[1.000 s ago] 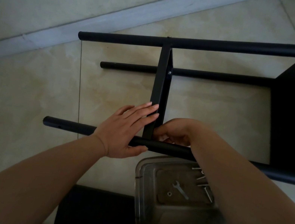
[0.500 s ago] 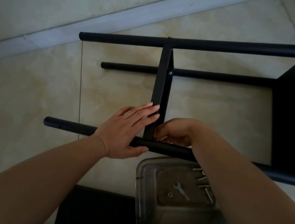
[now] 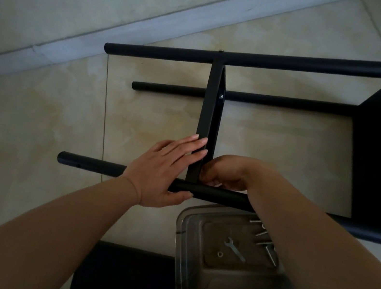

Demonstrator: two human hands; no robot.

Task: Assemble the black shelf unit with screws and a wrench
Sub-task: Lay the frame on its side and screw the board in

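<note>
Black shelf unit (image 3: 210,122), frame centre, on its side: cross panel's long axis runs top-to-bottom, meeting near pole (image 3: 213,195) between left hand (image 3: 164,172), fingers straight against panel, and right hand (image 3: 223,173), fingers curled at joint, contents hidden.

You had a pale tiled floor (image 3: 32,142) under you, with a grout line running away from you and a light skirting strip (image 3: 132,32) where it met the wall. The black frame (image 3: 288,62) lay on its side on the tiles. Nearer you sat a clear tub (image 3: 189,259) holding a wrench (image 3: 234,249), a nut (image 3: 220,254) and screws (image 3: 266,242). A black panel (image 3: 124,280) lay flat beside it.
</note>
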